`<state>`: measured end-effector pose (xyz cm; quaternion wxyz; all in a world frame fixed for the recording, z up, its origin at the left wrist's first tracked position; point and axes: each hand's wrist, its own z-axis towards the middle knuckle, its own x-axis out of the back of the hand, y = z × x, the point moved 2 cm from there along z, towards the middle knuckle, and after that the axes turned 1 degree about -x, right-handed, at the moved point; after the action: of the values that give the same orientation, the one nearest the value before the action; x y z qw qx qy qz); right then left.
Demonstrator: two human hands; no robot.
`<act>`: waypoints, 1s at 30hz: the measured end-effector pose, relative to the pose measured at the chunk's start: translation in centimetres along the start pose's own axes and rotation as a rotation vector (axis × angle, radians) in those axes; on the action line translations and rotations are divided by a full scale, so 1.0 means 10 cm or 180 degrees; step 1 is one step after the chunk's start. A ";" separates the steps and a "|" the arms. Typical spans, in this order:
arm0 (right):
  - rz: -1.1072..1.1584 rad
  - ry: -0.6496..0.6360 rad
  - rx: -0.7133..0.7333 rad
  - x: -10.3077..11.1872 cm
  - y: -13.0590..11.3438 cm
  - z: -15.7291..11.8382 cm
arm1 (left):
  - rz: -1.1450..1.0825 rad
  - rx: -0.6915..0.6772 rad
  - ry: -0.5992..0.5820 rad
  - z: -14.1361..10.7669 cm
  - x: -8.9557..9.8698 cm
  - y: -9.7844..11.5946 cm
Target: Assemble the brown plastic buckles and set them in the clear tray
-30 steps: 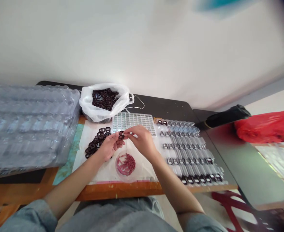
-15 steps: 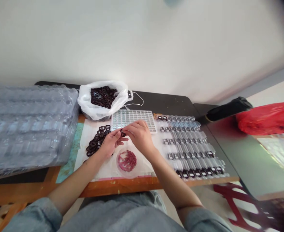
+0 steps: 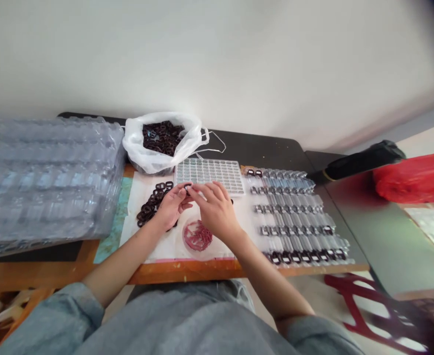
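Near the front edge of the white compartment tray point(image 3: 211, 173), a small dark ring-shaped piece point(image 3: 187, 187) is pinched in my left hand point(image 3: 171, 207). My right hand point(image 3: 219, 211) meets it from the other side, thumb and index fingertips on the piece and the other fingers stretched over the tray's edge. What the fingertips cover is too small to make out. Beside my left hand lies a pile of similar dark pieces point(image 3: 152, 203). Below both hands sits a round clear dish point(image 3: 183, 252) holding thin dark-red bits point(image 3: 198, 236).
A white plastic bag point(image 3: 135, 148) full of dark pieces stands behind the pile. Stacked clear plastic trays point(image 3: 50, 187) fill the left. Rows of clear holders point(image 3: 294, 217), some with dark pieces, lie to the right. Farther right are a black roll point(image 3: 364, 160) and red plastic point(image 3: 416, 177).
The view has shifted slightly, so the table sits a little higher in the picture. My right hand's fingers have spread out more over the piece, which stays between both hands.
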<state>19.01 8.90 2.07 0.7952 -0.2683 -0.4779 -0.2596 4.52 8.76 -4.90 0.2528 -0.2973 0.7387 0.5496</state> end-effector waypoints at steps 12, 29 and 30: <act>0.0119 -0.2521 -0.0325 -0.11 -0.31 -0.42 | 0.0035 -0.0050 -0.0017 -0.01 -0.03 0.04; 0.0789 -0.1927 -0.0345 -0.11 -0.15 -0.49 | 0.0254 0.0148 0.0206 -0.05 -0.08 0.02; 0.0988 -0.1844 -0.0362 -0.12 -0.14 -0.50 | 0.0259 0.0155 0.0207 -0.05 -0.08 0.02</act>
<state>20.76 4.70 -0.73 0.6400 -0.4445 -0.6223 -0.0746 4.92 8.43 -4.07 0.2133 -0.2785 0.7712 0.5313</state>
